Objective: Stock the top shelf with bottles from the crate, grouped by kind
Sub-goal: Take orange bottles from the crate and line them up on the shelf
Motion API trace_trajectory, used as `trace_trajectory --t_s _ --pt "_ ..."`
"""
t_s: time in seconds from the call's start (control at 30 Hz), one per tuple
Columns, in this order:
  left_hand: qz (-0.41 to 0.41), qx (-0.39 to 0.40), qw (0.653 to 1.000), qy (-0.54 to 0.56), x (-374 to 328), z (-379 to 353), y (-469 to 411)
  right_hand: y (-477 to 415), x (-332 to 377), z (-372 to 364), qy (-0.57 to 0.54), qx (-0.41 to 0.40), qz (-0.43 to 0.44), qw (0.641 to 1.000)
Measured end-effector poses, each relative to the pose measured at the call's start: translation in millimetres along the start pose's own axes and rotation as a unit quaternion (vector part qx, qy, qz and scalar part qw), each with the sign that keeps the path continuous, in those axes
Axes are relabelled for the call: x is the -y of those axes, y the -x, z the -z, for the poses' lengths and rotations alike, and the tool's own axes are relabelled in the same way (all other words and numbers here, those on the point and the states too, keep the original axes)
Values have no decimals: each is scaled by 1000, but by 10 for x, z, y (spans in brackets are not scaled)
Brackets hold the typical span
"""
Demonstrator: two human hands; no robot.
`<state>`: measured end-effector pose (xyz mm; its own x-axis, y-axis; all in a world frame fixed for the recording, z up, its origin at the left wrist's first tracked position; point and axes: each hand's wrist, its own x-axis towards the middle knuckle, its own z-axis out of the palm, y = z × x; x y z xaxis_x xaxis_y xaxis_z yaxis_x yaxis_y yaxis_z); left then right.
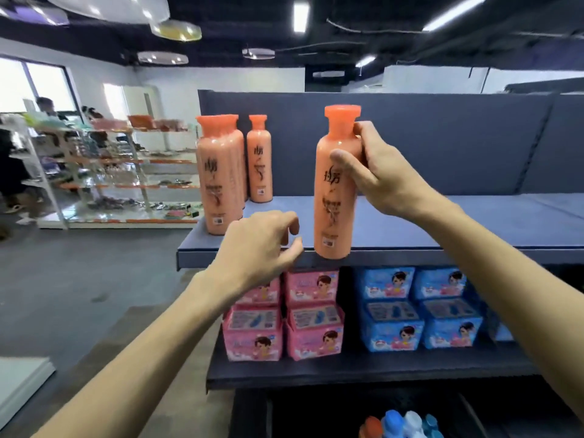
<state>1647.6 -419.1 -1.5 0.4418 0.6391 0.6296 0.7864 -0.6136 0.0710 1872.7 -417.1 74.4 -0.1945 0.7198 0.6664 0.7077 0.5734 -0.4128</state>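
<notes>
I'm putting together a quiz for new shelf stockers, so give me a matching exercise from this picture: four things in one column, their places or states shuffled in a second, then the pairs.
Column one:
1 right hand
2 left hand
3 pink packs
4 shelved bottles

Column two:
A top shelf, left end
B lower shelf
C grips an orange bottle
D holds nothing

Pairs: 1-C, 2-D, 3-B, 4-A

The bottle in my right hand is salmon-orange with dark script and a brighter orange cap. The bottles at the shelf's left end match it. The shelf is slate blue. Below it sit pink packs and blue packs, each printed with a cartoon face.
</notes>
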Motion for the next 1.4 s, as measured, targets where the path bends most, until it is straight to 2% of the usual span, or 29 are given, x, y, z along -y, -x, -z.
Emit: trace_trajectory --t_s 0.17,0.3,0.53,0.7,0.83,1.0,1.23,1.4 --pt "-8 -13 1000 -28 154 155 -223 -376 -66 -34 80 11 7 997" --pt "-7 -5 999 -47 276 205 -346 -497 -190 -212 113 36 -22 993" --pt "-2 9 999 -53 395 137 -484 -514 -256 -385 -10 60 -84 995" --pt "-2 14 998 -54 463 23 -496 -500 -306 -407 -31 63 -92 993" --pt "-6 15 998 -55 570 -49 -434 -298 -383 -538 1 42 -127 991" --pt "-4 28 998 -62 712 -139 -352 -104 -451 -708 116 109 -201 967" --pt "4 41 998 -50 795 -333 -382 -279 -432 -882 105 112 -171 973" --pt "-25 27 999 -33 710 -471 -417 -520 -464 -1049 105 136 -171 970"
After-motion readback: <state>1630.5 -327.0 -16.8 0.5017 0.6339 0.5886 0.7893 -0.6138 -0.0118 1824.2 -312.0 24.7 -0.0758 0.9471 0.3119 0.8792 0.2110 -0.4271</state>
